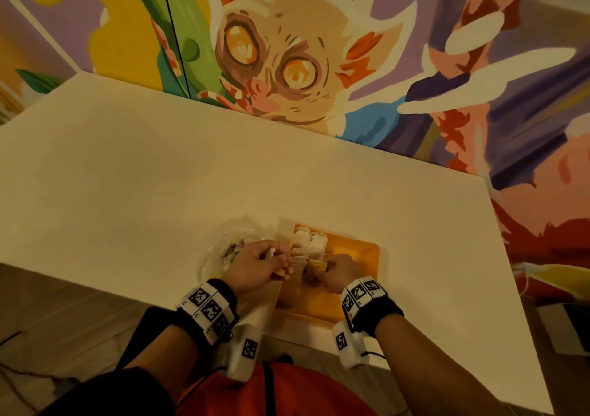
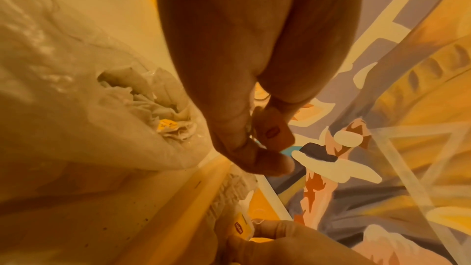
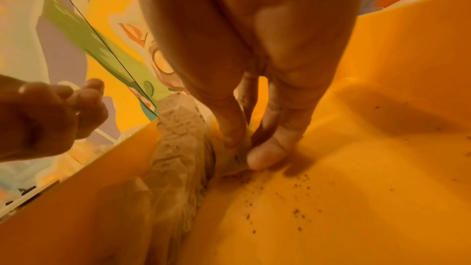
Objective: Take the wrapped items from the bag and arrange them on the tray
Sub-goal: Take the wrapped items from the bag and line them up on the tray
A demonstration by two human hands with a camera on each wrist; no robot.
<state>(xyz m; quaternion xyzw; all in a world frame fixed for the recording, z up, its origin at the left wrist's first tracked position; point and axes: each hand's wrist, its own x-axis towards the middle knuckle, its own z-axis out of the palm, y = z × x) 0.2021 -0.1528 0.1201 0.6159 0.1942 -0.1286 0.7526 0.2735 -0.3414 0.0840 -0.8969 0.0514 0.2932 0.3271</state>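
The yellow tray (image 1: pixel 367 256) sits on the white table (image 1: pixel 159 176) near its near edge. The clear plastic bag (image 1: pixel 220 243) lies on the table just left of the tray, touching its left rim. The bag mouth is open, and crumpled wrapped items (image 2: pixel 163 116) remain inside it.

A row of wrapped items (image 3: pixel 178 158) lies along the left wall of the tray, running from the far end toward the near end. Dark specks (image 3: pixel 293 192) are scattered on the tray floor to the right of the row.

The left hand (image 1: pixel 255 264) is above the tray's left rim, between the bag and the tray. Its fingers are curled, and thumb and fingertips pinch a small tag (image 2: pixel 274 131) with a red mark.

The right hand (image 1: pixel 340 272) is down inside the tray. Its thumb (image 3: pixel 267 154) and forefinger pinch one wrapped item (image 3: pixel 237 160) against the tray floor, touching the right side of the row.
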